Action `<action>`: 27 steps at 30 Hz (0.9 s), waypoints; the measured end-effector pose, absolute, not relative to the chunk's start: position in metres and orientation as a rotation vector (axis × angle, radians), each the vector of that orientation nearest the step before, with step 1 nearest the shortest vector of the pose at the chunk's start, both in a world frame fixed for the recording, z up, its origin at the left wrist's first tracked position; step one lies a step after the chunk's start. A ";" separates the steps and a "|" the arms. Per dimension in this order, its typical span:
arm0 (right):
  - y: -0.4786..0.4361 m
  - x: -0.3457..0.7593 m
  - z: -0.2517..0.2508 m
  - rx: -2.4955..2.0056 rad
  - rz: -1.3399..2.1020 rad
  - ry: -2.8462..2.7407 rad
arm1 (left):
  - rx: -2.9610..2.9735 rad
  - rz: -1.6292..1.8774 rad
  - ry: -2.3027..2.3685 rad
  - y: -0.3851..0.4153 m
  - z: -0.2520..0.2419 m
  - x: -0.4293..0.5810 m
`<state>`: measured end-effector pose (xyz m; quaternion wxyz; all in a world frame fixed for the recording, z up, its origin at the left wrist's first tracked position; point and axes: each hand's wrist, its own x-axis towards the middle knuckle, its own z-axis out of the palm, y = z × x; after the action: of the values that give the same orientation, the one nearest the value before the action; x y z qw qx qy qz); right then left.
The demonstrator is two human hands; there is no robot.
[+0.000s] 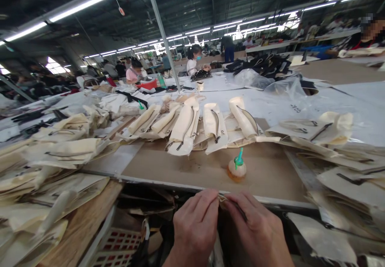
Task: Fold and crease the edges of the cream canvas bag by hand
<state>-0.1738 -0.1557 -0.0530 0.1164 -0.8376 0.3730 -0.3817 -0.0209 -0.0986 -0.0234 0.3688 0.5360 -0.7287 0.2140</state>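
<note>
The left hand (195,227) and right hand (255,229) pinch a cream canvas piece (224,199) with a dark zipper (239,210) at the bench edge. Just ahead, a squat bottle (236,170) with a green nozzle stands on a brown board (270,179), before rows of zippered cream canvas bags (183,126).

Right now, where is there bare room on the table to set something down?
Bare brown board lies between the row of canvas pieces and the front edge, on both sides of the bottle. It is crowded on the left and right, where canvas piles overlap, and at the edge, where the left hand and right hand pinch a strip.
</note>
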 end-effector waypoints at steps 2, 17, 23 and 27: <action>-0.157 -0.174 -0.054 -2.470 -1.099 1.117 | 1.375 0.561 -1.877 -0.100 -0.022 -0.022; -0.163 -0.179 -0.058 -2.547 -1.066 1.189 | 1.611 0.478 -1.906 -0.107 -0.024 -0.034; -0.161 -0.174 -0.049 -2.488 -1.190 1.244 | 1.607 0.456 -1.907 -0.106 -0.027 -0.034; -0.161 -0.175 -0.052 -2.481 -1.168 1.228 | 1.618 0.377 -1.887 -0.103 -0.029 -0.035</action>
<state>-0.1750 -0.1607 -0.0518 0.0681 -0.8238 0.4078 -0.3879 -0.0353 -0.1025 -0.0291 0.3087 0.6122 -0.7139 0.1427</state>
